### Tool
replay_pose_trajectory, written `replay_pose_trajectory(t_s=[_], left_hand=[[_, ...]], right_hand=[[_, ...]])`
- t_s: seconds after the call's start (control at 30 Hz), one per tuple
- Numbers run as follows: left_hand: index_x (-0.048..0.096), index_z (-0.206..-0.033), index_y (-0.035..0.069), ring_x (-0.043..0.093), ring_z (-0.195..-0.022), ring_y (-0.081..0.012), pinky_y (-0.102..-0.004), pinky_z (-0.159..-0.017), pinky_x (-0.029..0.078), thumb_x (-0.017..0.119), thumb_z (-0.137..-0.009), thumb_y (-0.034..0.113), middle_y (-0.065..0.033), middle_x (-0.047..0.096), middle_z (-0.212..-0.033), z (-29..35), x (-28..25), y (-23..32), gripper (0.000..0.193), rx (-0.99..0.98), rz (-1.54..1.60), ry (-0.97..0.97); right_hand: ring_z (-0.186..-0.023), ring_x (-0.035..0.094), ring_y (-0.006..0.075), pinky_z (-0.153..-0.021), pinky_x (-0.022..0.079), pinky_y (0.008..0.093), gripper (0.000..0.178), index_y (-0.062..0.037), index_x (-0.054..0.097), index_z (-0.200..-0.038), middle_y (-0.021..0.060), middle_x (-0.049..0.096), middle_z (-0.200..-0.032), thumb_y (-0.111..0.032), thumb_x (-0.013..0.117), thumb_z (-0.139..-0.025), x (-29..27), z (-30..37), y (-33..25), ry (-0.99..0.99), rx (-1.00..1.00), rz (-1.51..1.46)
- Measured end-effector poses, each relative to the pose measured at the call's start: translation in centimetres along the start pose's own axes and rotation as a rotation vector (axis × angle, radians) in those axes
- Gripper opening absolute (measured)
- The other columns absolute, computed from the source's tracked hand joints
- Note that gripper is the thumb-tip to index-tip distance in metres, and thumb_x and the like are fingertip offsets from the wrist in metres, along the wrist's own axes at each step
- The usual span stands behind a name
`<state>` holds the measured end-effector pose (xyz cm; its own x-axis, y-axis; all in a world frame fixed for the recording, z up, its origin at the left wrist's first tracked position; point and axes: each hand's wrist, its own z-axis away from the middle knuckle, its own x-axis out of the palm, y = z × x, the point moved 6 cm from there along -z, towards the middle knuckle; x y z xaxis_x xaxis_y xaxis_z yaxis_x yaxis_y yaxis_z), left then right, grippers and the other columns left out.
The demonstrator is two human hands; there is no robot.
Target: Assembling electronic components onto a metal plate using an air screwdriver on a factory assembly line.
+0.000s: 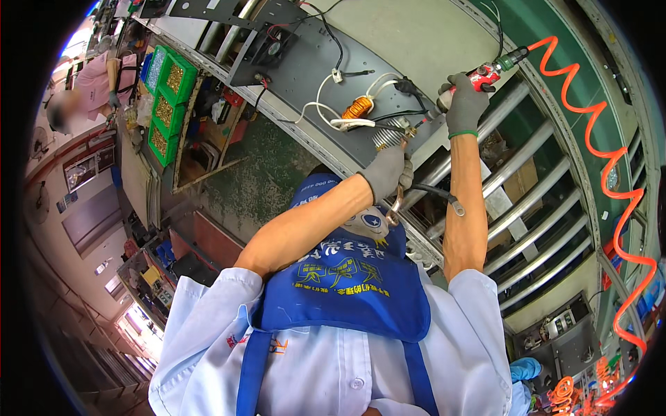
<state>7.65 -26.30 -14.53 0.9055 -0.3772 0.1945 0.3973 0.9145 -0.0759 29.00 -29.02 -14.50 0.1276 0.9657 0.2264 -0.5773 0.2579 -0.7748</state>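
Observation:
My left hand (pixel 387 173), in a grey glove, is closed around a metal wrench (pixel 395 211), whose ring end sticks out below the fingers. Above that fist lies a silver finned part (pixel 387 134), next to white and black wires on a grey metal panel (pixel 305 83). My right hand (pixel 466 107), gloved too, grips a red air tool (pixel 483 78) above the panel's right end. An orange coiled hose (pixel 583 111) runs from the tool's rear. Beside the left hand, a black cable (pixel 437 194) ends in a metal lug. An orange-wound coil (pixel 357 108) sits among the wires.
Metal rollers (pixel 531 204) of a conveyor run under and right of the panel. Green bins (pixel 166 104) of small hardware stand at the left. A person in pink (pixel 94 83) is at the far left. A small fan (pixel 272 47) sits at the panel's left end.

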Motion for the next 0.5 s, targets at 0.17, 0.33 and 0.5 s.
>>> replay_pose_trajectory(t_s=[0.17, 0.33, 0.5], left_hand=[[0.034, -0.070, 0.016, 0.023, -0.042, -0.0069, -0.0221, -0.035, 0.016, 0.046, -0.097, 0.030, 0.0062, 0.025, -0.056, -0.4, 0.6, 0.1, 0.033, -0.038, 0.002, -0.016], [0.033, -0.070, 0.016, 0.024, -0.042, -0.0068, -0.0220, -0.034, 0.017, 0.044, -0.097, 0.029, 0.0058, 0.025, -0.056, -0.2, 1.1, 0.3, 0.033, 0.015, -0.003, 0.059], [0.032, -0.072, 0.015, 0.024, -0.043, -0.0067, -0.0221, -0.034, 0.017, 0.039, -0.097, 0.025, 0.0043, 0.026, -0.057, -0.2, 1.8, 0.3, 0.028, -0.167, 0.109, -0.070]], right_hand=[[-0.050, 0.058, 0.0227, -0.042, 0.044, 0.0330, 0.010, 0.0035, 0.055, -0.076, 0.0123, 0.058, -0.065, -0.003, 0.061, -0.072, -0.4, 0.0, 0.2, -0.045, 0.050, 0.030], [-0.048, 0.058, 0.0218, -0.044, 0.044, 0.0320, 0.009, 0.0033, 0.056, -0.075, 0.0119, 0.058, -0.064, -0.003, 0.061, -0.071, 0.2, -0.2, -0.3, -0.039, -0.032, 0.056], [-0.048, 0.058, 0.0211, -0.044, 0.045, 0.0314, 0.009, 0.0027, 0.056, -0.075, 0.0110, 0.058, -0.064, -0.003, 0.061, -0.071, 0.7, -0.6, -0.4, -0.031, -0.099, 0.112]])
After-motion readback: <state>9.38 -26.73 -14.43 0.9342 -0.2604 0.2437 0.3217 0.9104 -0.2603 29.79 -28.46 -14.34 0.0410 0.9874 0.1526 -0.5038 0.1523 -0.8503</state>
